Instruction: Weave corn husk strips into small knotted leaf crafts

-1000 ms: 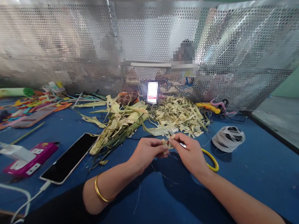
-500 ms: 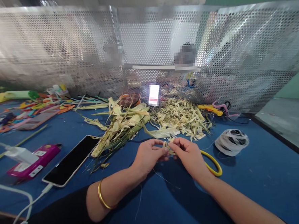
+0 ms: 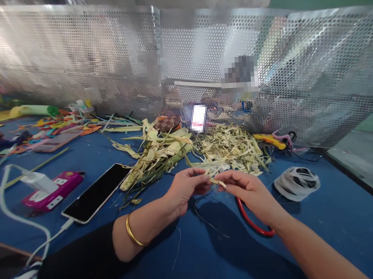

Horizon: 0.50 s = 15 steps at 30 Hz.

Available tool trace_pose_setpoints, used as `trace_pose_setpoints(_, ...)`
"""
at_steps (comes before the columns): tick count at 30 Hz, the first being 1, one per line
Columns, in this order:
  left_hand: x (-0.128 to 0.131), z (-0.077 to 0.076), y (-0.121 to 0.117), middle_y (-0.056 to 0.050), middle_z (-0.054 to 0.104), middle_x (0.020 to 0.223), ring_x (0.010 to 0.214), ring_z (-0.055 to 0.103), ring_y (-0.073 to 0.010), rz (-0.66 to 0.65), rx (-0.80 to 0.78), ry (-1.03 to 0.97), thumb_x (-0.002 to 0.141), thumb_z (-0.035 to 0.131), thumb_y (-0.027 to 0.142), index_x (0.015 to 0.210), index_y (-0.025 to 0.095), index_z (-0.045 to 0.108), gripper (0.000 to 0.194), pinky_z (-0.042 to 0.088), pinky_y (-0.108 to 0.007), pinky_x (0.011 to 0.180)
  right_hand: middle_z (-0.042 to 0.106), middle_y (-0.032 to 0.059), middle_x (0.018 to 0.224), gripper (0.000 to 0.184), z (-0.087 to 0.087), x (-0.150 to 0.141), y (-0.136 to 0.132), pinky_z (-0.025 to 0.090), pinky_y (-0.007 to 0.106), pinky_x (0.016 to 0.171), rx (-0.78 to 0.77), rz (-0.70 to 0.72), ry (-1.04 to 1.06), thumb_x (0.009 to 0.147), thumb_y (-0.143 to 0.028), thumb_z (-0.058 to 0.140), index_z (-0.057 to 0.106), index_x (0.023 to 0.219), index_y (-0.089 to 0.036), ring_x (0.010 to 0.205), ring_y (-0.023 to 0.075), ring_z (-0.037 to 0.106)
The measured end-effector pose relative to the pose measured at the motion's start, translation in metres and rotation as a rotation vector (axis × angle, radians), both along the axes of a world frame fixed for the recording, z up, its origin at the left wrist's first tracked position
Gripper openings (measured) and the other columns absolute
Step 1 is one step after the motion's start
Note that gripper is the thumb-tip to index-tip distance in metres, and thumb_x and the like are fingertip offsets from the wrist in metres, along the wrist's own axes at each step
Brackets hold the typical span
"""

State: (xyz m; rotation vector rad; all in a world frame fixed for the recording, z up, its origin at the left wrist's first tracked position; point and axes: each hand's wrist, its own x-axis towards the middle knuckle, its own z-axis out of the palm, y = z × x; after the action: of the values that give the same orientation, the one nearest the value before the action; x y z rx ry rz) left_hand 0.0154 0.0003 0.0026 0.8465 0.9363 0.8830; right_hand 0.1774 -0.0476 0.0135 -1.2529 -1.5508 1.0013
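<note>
Silvery perforated metal mesh point(image 3: 105, 56) is standing along the back of a blue tabletop point(image 3: 149, 259), and between the two hands, above that surface, a thin pale-straw plant strip point(image 3: 218, 181) is spanning the gap. Left-hand point(image 3: 185, 188) thumb and forefinger are pinching one end tightly; right-hand point(image 3: 248, 188) fingertips are standing narrow, seemingly holding the other end. A curved glossy red handle point(image 3: 251, 219) is showing under the right palm; whether those fingers are gripping it I cannot tell.

Fine fingertip work on the strip seems to be the step in hand; any next move is probably calling for a steady left pinch and small, unhurried motions of the right fingers.

Bare blue surface is lying open in front of the wrists, with only fine loose threads point(image 3: 207, 221) crossing it. Beyond the hands, a bundle of pale green-yellow husks point(image 3: 165, 151) and a heap of shredded dry straw-coloured strips point(image 3: 231, 147) are limiting forward room. A rounded white thread bundle point(image 3: 298, 183) is sitting to the right, short of the dark table edge point(image 3: 359, 178), while a black-screened phone point(image 3: 96, 193) is bordering the left side.
</note>
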Motion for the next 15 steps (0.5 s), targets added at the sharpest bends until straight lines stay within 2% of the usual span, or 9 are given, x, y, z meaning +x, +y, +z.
trace_pose_setpoints(2,0.000,0.001,-0.001,-0.002,0.065,0.059,0.049,0.059,-0.0088,-0.015,-0.009,-0.003,0.067,0.070,0.012,0.082,0.013,0.058,0.020,0.048,-0.019,0.052,0.069,0.0024,0.082,0.016,-0.002,0.001,0.001,0.048,0.029,0.071,0.055,-0.025,-0.036,0.072,-0.027,0.064,0.069,0.085,-0.021,0.076,0.0174,0.062)
trace_pose_setpoints(5,0.000,0.001,-0.002,-0.002,0.066,0.059,0.047,0.058,-0.0084,-0.064,-0.003,0.005,0.066,0.070,0.013,0.082,0.013,0.058,0.020,0.047,-0.018,0.051,0.066,0.0010,0.068,0.010,-0.004,-0.001,0.001,0.046,0.028,0.064,0.110,-0.156,-0.028,0.071,-0.029,0.065,0.070,0.075,-0.021,0.066,0.0162,0.059)
trace_pose_setpoints(8,0.001,0.000,-0.003,-0.001,0.065,0.057,0.048,0.059,-0.0090,-0.080,0.043,0.019,0.064,0.073,0.015,0.081,0.012,0.059,0.022,0.047,-0.020,0.052,0.067,0.0018,0.069,0.013,-0.003,-0.005,0.000,0.047,0.030,0.065,0.136,-0.238,0.020,0.072,-0.032,0.063,0.069,0.071,-0.020,0.065,0.0164,0.059)
trace_pose_setpoints(11,0.003,-0.002,-0.004,0.000,0.064,0.056,0.050,0.060,-0.0101,-0.064,0.116,0.055,0.061,0.076,0.015,0.077,0.012,0.059,0.023,0.049,-0.021,0.055,0.067,0.0027,0.068,0.016,-0.004,-0.011,-0.001,0.047,0.030,0.064,0.111,-0.276,0.061,0.071,-0.034,0.064,0.068,0.072,-0.019,0.064,0.0171,0.060)
trace_pose_setpoints(15,0.004,-0.004,-0.007,0.001,0.063,0.055,0.050,0.059,-0.0093,-0.079,0.196,0.112,0.065,0.072,0.014,0.074,0.013,0.059,0.016,0.049,-0.021,0.056,0.063,0.0002,0.061,0.020,-0.009,-0.016,0.000,0.047,0.028,0.059,0.025,-0.374,0.152,0.067,-0.036,0.068,0.063,0.075,-0.019,0.058,0.0155,0.058)
